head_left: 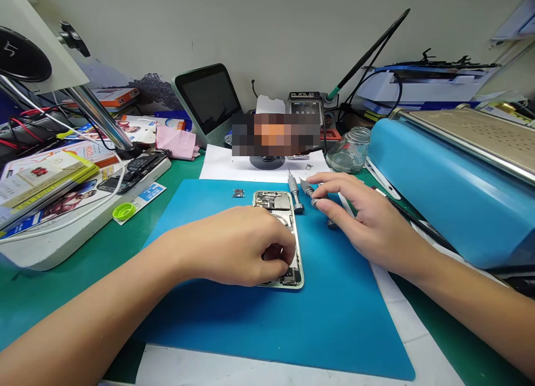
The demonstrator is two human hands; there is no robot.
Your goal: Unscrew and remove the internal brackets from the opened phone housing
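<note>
The open phone (276, 201) lies flat on the blue mat (267, 324), its long sides running away from the person, with a small metal part (238, 193) near its far left corner. The left hand (251, 244) is positioned over the phone, fingers curled toward its near end; whether the fingertips are clamped on anything cannot be determined. The right hand (359, 218) has its thumb and fingertips close together at one screwdriver (307, 188), grip indeterminate, while a second screwdriver (295, 192) lies just beside the phone.
</note>
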